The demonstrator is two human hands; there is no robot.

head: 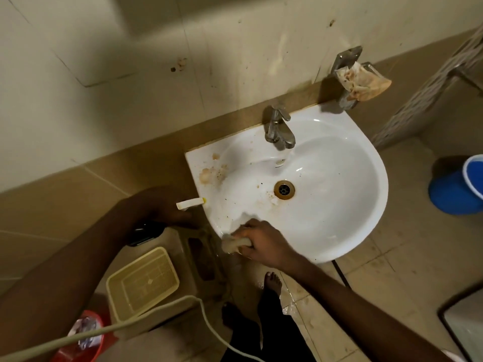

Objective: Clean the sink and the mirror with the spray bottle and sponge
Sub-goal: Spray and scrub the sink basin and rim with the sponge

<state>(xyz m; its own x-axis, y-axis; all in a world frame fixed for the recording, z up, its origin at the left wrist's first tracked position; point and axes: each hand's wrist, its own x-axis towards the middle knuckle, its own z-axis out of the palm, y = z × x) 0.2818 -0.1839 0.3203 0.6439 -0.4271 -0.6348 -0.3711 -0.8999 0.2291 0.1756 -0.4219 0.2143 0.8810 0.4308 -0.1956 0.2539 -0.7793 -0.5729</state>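
Dim, yellowish bathroom seen from above. Cream tiled wall marked with dark spots and holes, edged by a brown tile band. Beige tiled floor, wet and stained in places. Metal bracket on the wall holding a stained cloth. Blue bucket at right, red bucket at lower left, cream plastic basket between.

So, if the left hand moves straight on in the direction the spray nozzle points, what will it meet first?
Probably the sink: the left hand holds the spray bottle with its nozzle aimed right, over the sink's left rim. The nozzle tip already seems to reach that rim, below the brown stains, though depth is unclear.
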